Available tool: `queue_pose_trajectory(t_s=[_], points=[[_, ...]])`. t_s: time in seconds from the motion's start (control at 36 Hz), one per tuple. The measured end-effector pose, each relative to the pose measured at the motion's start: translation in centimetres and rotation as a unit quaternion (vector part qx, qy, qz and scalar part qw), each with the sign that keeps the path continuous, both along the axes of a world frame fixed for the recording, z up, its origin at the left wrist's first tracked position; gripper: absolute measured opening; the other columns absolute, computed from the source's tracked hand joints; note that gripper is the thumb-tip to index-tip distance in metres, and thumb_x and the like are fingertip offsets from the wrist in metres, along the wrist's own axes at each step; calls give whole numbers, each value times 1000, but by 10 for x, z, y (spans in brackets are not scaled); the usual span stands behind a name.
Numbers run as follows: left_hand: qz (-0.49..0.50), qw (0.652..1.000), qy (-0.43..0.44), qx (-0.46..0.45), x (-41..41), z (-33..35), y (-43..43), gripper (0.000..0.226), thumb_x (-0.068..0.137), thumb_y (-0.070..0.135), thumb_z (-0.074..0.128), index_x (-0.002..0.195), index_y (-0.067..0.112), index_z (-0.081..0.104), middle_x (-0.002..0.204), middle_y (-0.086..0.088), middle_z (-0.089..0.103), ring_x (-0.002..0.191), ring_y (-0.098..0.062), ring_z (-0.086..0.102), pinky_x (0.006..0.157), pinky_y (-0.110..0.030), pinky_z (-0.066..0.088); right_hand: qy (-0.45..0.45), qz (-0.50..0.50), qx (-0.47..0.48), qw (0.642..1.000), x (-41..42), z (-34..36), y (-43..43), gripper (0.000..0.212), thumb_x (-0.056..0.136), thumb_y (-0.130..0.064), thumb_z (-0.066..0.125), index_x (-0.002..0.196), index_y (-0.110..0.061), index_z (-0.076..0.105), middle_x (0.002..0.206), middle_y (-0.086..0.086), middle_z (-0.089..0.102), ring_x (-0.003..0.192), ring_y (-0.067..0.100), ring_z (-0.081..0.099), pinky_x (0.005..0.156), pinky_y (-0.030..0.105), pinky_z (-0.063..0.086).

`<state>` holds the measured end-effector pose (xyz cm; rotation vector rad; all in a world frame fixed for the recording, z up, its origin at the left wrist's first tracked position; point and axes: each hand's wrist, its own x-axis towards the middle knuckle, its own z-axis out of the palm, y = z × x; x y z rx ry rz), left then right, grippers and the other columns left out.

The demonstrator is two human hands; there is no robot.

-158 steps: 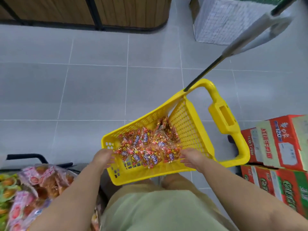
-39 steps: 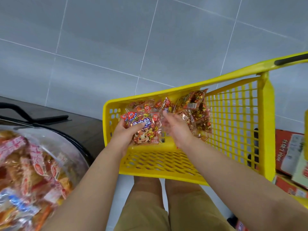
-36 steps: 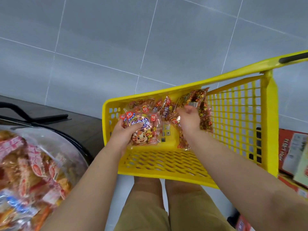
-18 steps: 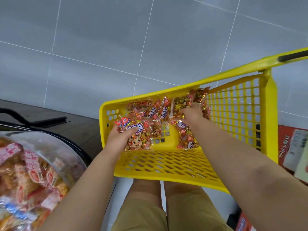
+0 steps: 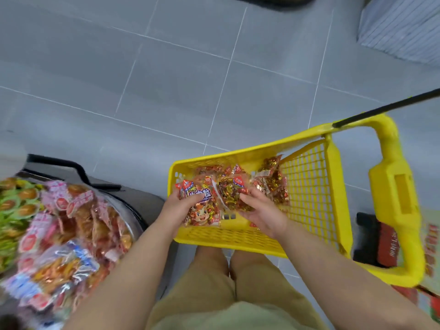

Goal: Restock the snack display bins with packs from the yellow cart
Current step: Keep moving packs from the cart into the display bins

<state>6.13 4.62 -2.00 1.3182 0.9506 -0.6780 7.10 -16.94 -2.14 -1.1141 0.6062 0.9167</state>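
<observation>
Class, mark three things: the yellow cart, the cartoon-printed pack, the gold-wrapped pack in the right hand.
yellow cart point(image 5: 383, 186): head view, its handle.
cartoon-printed pack point(image 5: 202, 214): head view, the cartoon face.
gold-wrapped pack point(image 5: 229, 195): head view, its crinkled middle.

Both bare forearms reach forward and slightly inward from the bottom of the view, and the hands are close together without touching. The left hand point(image 5: 179, 207) grips a snack pack point(image 5: 202, 211), with the thumb lying across its front and the fingers hidden behind it. The right hand point(image 5: 264, 210) is turned partly palm-up, its fingers curled round the edge of a second pack point(image 5: 231, 195).
</observation>
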Motion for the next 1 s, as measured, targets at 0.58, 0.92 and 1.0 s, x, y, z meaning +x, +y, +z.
queue_pose_trajectory(t_s=[0.58,0.92,1.0], points=[[210,969,-119,55,-145,110,5,98,71,34,82,150,20,25,146,-4,44,129,-26,47,98,-38,39,-49,318,-2,947,-53,75,45,104,58,-62,75,146,-42,23,140,-8,45,130,17,39,82,33,49],[290,945,-145,46,-242,135,74,117,54,48,79,152,28,18,155,-3,30,139,-29,33,109,-49,29,-193,400,-88,892,-88,98,136,58,65,-38,82,111,-19,53,108,4,68,91,15,68,70,27,53],[319,934,-149,53,-276,139,100,120,53,50,79,152,27,16,158,-4,22,142,-31,26,111,-50,24,-165,395,-51,903,-111,103,169,60,59,-32,84,110,-14,57,96,6,73,83,19,72,60,30,56]])
